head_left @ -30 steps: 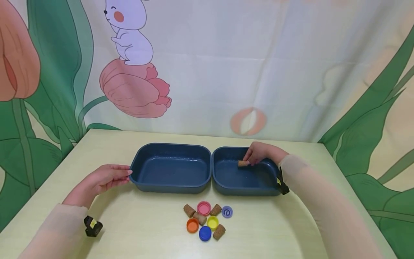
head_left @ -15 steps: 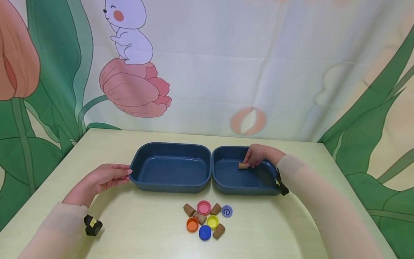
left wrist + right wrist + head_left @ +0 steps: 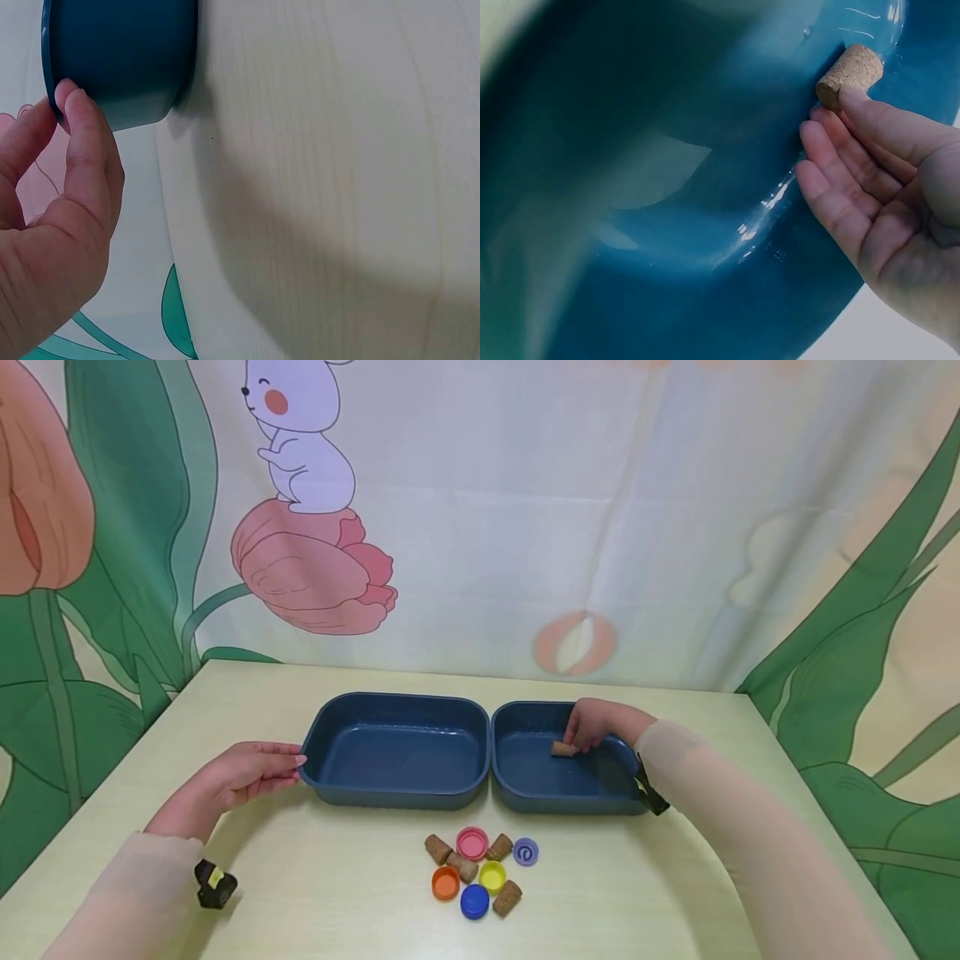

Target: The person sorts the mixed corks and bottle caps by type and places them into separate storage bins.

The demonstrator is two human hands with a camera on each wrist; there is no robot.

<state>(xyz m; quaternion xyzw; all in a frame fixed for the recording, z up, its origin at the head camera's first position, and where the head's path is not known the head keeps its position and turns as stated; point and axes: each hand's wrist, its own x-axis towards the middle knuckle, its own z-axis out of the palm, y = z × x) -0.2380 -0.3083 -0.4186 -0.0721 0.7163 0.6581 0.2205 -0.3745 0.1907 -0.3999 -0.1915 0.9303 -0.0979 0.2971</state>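
The right hand point(image 3: 590, 725) has its fingers point(image 3: 844, 142) pinched around one cork point(image 3: 851, 73), parted only as far as the cork's thickness, thumb against one end. That cork is low inside the right tray point(image 3: 570, 804), near its middle; I cannot tell whether it touches the floor. The left hand point(image 3: 251, 771) has its fingers nipped together on the rim of the left tray point(image 3: 397, 798), at that tray's nine o'clock end. The trays stand side by side on the desk point(image 3: 337, 893), the left tray at nine o'clock from the right tray.

At seven o'clock from the right tray is a cluster: pink cap point(image 3: 472, 843) at twelve, purple cap point(image 3: 526, 852) at two, blue cap point(image 3: 475, 902) at six, orange cap point(image 3: 446, 883) near nine, yellow cap point(image 3: 492, 878) central, with four loose corks point(image 3: 507, 898) among them. A printed cloth point(image 3: 480, 543) hangs beyond the desk's twelve o'clock edge.
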